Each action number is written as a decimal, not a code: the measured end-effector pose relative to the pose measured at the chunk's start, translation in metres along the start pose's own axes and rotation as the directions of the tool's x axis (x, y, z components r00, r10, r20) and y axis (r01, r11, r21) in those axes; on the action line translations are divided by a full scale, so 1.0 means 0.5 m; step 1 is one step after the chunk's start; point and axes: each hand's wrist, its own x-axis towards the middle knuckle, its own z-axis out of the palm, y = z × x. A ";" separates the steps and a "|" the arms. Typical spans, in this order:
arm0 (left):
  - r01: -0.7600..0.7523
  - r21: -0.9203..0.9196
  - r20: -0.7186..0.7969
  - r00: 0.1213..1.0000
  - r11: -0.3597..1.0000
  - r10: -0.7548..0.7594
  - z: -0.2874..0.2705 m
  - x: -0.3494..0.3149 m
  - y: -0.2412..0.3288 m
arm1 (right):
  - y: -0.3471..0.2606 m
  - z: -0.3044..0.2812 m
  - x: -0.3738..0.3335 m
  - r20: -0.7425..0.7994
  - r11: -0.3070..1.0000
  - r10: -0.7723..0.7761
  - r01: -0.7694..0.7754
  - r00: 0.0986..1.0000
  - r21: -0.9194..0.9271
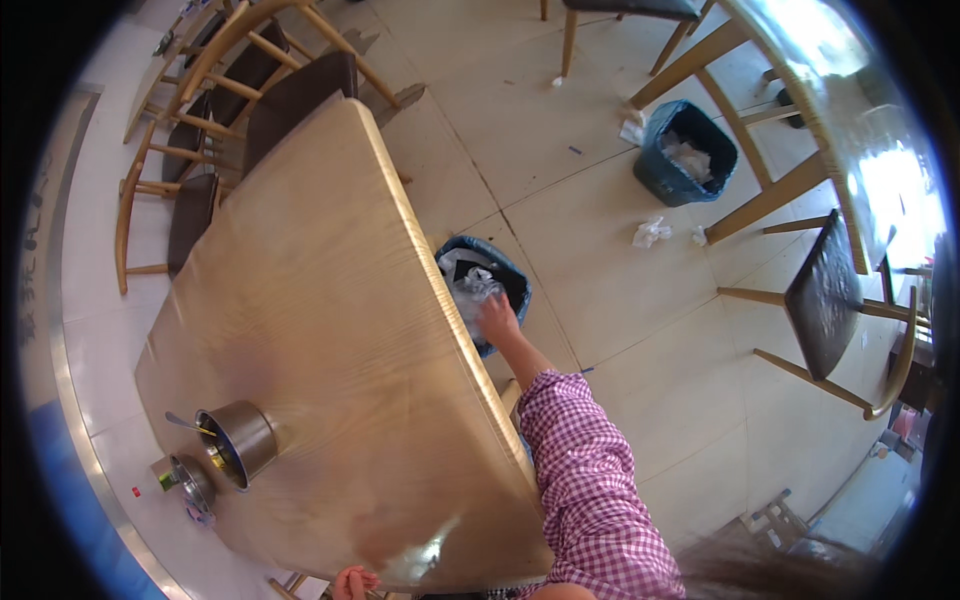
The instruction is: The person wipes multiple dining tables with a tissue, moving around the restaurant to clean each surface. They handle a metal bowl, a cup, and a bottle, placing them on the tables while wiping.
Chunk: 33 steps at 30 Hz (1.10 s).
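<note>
Currently, crumpled plastic [478, 283] lies right at the right hand's [498, 320] fingertips, inside the blue-lined bin [508, 259] – can't tell if it's gripped. Tabletop [330, 290] edge just left of that hand. Left hand [354, 583] well apart, by the tabletop's near edge – grip unclear.

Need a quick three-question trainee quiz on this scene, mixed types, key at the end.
1. Which hand reaches to the near bin beside the wooden table?
2. True or false: the metal pot stands on a chair.
3. Fill in: a crumpled white scrap lies on the ____ below the far bin in the picture.

Key:
1. The right hand.
2. False; it's on the table.
3. Floor.
</note>
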 end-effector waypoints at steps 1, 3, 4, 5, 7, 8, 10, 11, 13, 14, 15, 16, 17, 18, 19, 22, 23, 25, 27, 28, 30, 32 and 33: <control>0.003 0.020 -0.008 1.000 1.000 -0.002 0.004 -0.003 0.003 | -0.010 0.010 0.025 0.135 0.994 0.097 -0.089 0.986 -0.060; 0.009 0.036 -0.009 1.000 0.999 -0.009 0.013 -0.013 0.015 | -0.007 0.035 0.028 0.093 0.999 0.047 -0.046 0.995 -0.008; 0.004 0.029 -0.012 1.000 1.000 -0.004 0.018 -0.013 0.024 | -0.010 0.037 0.030 0.072 0.998 0.060 -0.060 0.996 -0.003; 0.068 -0.093 0.034 0.997 0.993 -0.065 0.021 -0.012 0.034 | -0.012 0.035 0.028 0.069 0.997 0.082 -0.082 0.994 0.000; 0.036 0.016 0.018 0.999 0.999 -0.036 0.022 -0.016 0.052 | -0.020 0.026 0.012 -0.024 0.999 0.023 -0.022 0.999 0.034; 0.019 0.065 0.013 1.000 0.998 -0.019 0.023 -0.018 0.058 | -0.022 0.018 0.004 -0.025 0.997 -0.011 0.013 1.000 0.077; 0.028 0.085 0.041 0.999 0.996 -0.031 0.020 -0.019 0.067 | -0.019 0.001 -0.017 -0.061 0.988 -0.026 0.035 0.998 0.153; 0.029 0.095 0.053 0.998 0.995 -0.034 0.018 -0.018 0.070 | -0.015 -0.009 -0.029 -0.101 0.987 -0.035 0.050 0.994 0.152; 0.091 -0.006 0.060 0.994 0.996 -0.090 0.013 -0.019 0.071 | -0.005 -0.035 -0.053 -0.005 0.986 -0.058 0.058 0.998 0.155; 0.124 -0.058 0.066 0.991 0.991 -0.120 0.014 -0.020 0.071 | 0.006 -0.050 -0.069 -0.035 0.978 -0.128 0.133 0.991 0.162; 0.033 -0.035 0.084 0.996 0.999 -0.029 0.014 -0.020 0.071 | 0.017 -0.070 -0.090 -0.135 0.960 -0.132 0.161 0.982 0.229; -0.058 -0.018 0.099 0.993 0.998 0.059 0.015 -0.018 0.071 | 0.026 -0.094 -0.119 -0.198 0.938 -0.137 0.191 0.971 0.289; -0.144 -0.006 0.104 0.984 0.990 0.144 0.018 -0.022 0.071 | 0.032 -0.125 -0.150 -0.181 0.924 -0.145 0.198 0.973 0.327; -0.152 -0.079 0.073 0.985 0.985 0.158 0.023 -0.024 0.071 | 0.040 -0.161 -0.190 -0.218 0.773 0.053 0.098 0.975 0.627; -0.147 -0.153 0.035 0.987 0.977 0.154 0.027 -0.026 0.070 | 0.050 -0.198 -0.246 -0.079 0.515 0.216 -0.044 0.973 0.856; -0.170 -0.254 -0.010 0.985 0.952 0.174 0.026 -0.034 0.074 | 0.097 -0.361 -0.412 -0.197 0.457 0.539 -0.088 0.819 0.885; -0.253 -0.235 -0.004 0.966 0.939 0.259 0.019 -0.032 0.077 | 0.090 -0.422 -0.467 -0.164 0.163 0.707 0.068 0.688 0.984; -0.174 -0.434 0.039 0.977 0.884 0.212 0.012 -0.020 0.083 | 0.075 -0.545 -0.578 -0.340 0.312 0.722 0.154 0.603 0.937; -0.205 -0.491 0.057 0.963 0.847 0.265 0.001 -0.011 0.083 | 0.002 -0.646 -0.638 -0.346 0.321 0.601 0.179 0.721 0.930; -0.208 -0.515 0.056 0.960 0.832 0.274 -0.007 -0.003 0.081 | -0.050 -0.683 -0.650 -0.386 0.340 0.520 0.230 0.762 0.912; -0.193 -0.551 0.044 0.965 0.812 0.259 -0.027 0.002 0.068 | -0.175 -0.735 -0.633 -0.288 0.158 0.373 0.245 0.882 0.956; -0.239 -0.587 0.011 0.953 0.774 0.303 -0.061 0.012 0.038 | -0.299 -0.758 -0.587 -0.229 0.042 0.224 0.225 0.947 0.973; -0.252 -0.596 -0.009 0.951 0.763 0.308 -0.083 0.020 0.018 | -0.356 -0.762 -0.556 -0.202 -0.036 0.155 0.210 0.967 0.977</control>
